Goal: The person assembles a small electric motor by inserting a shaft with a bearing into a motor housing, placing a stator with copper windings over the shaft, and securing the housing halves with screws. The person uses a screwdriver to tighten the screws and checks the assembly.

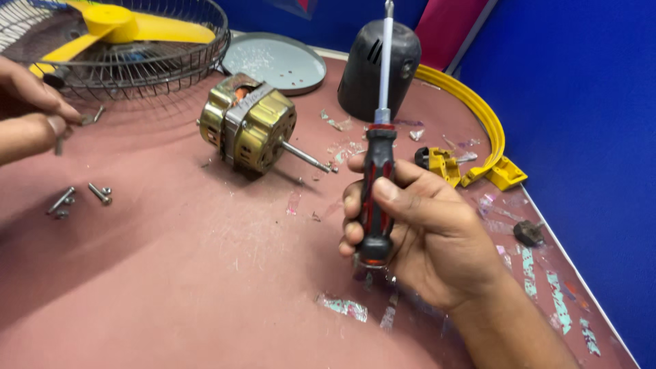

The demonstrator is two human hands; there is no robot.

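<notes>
Two hands busy: right hand (417, 225) fist-wrapped round upright screwdriver (378, 184); left hand (31, 113) pinches small screw (60, 145), fan motor (247, 123) between them.

The screwdriver (378, 178) had a black handle with red stripes and a pale silver shaft. The motor (249, 123), left of it, was brassy gold with a grey steel band and a glimpse of orange winding. At the far left, the fan blade (119, 27) was bright yellow behind a dark wire grille (174, 65). The table (178, 273) was dull maroon, scratched, flecked with silvery tape scraps. The curved ring (488, 130) at the right was yellow, the motor cover (379, 61) black, the round plate (277, 61) pale grey, the walls (588, 102) deep blue.
</notes>
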